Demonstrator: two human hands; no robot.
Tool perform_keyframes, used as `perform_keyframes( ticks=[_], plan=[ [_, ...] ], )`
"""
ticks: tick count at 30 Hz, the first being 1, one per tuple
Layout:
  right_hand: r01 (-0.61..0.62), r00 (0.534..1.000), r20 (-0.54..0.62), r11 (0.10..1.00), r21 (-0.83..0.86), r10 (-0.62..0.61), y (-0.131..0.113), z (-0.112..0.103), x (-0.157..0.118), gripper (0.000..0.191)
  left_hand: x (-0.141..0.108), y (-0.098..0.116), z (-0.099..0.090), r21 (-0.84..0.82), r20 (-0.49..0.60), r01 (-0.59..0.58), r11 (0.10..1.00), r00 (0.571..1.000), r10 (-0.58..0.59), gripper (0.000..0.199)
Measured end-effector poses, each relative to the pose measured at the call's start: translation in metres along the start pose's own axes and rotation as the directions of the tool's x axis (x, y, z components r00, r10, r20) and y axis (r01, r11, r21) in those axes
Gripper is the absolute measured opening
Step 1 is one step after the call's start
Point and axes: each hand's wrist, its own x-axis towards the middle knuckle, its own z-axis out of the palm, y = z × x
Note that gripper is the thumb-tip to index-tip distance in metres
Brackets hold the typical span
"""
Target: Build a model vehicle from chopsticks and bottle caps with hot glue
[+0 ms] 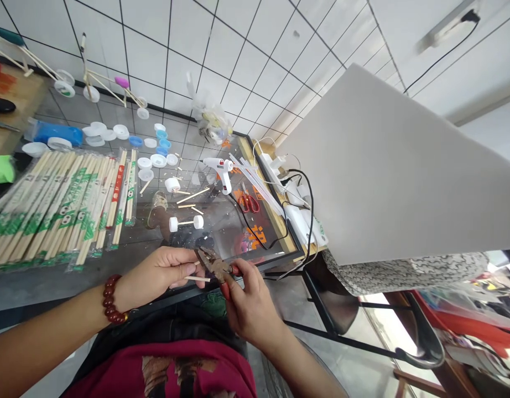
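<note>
Now, left hand grip closed on thin stick; right hand grip around pliers.

This looks like a small craft workspace, perhaps a home or shop corner: a glass-topped table bears a glue gun, red-handled scissors, bottle caps and wrapped chopsticks beside a tiled wall.

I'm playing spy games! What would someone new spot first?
Probably the big fan of wrapped chopsticks on the left of the table. Next, perhaps, the white glue gun in the middle, and red-handled pliers in the right hand, near the front edge.
</note>
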Motion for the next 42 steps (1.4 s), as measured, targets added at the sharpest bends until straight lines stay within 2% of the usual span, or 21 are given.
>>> perform_keyframes(
  ticks=[8,11,14,16,18,21,25,29,36,40,42],
  plan=[
    [-0.018,0.997,0.073,1.0,0.017,0.017,0.008,-0.001,0.006,0.022,-0.003,0.001,0.008,-0.186,0.0,0.144,0.972,0.989,-0.146,0.038],
    [0.007,0.997,0.083,0.997,-0.082,0.0,0.01,0.001,0.007,0.02,-0.006,0.001,0.014,-0.407,-0.003,0.225,0.885,0.969,-0.248,0.034],
    [0.03,0.999,0.031,0.992,-0.125,-0.027,0.013,0.004,0.009,0.019,-0.006,0.003,0.016,-0.541,-0.064,0.177,0.822,0.966,-0.25,0.041],
    [-0.044,0.999,-0.025,0.994,-0.098,0.042,0.02,0.004,0.012,0.019,-0.004,0.004,0.013,-0.495,-0.106,0.131,0.859,0.972,-0.209,0.051],
    [-0.17,0.985,-0.043,0.983,-0.075,0.168,0.031,0.004,0.017,0.018,-0.001,0.004,0.009,-0.407,-0.146,0.095,0.908,0.975,-0.168,0.058],
    [-0.313,0.948,0.041,0.948,-0.054,0.315,0.054,0.007,0.025,0.025,0.001,0.001,0.003,-0.309,-0.194,0.039,0.95,0.976,-0.103,0.066],
    [-0.422,0.898,0.147,0.906,0.027,0.414,0.075,0.018,0.031,0.033,0.0,-0.004,0.001,-0.185,-0.216,-0.002,0.983,0.976,-0.039,0.065],
    [-0.429,0.901,0.105,0.899,0.088,0.42,0.079,0.03,0.034,0.032,0.0,-0.003,0.003,-0.101,-0.242,0.001,0.995,0.97,-0.025,0.063],
    [-0.467,0.884,0.078,0.873,0.137,0.461,0.085,0.04,0.036,0.039,0.002,-0.001,0.003,-0.15,-0.264,0.053,0.987,0.96,-0.091,0.055],
    [-0.466,0.882,0.022,0.867,0.174,0.47,0.089,0.041,0.037,0.046,0.002,-0.002,0.002,-0.147,-0.288,0.059,0.987,0.953,-0.1,0.055],
    [-0.421,0.899,-0.027,0.88,0.219,0.436,0.083,0.037,0.04,0.045,0.003,-0.002,0.002,-0.14,-0.294,0.057,0.988,0.951,-0.096,0.056]
  ],
)
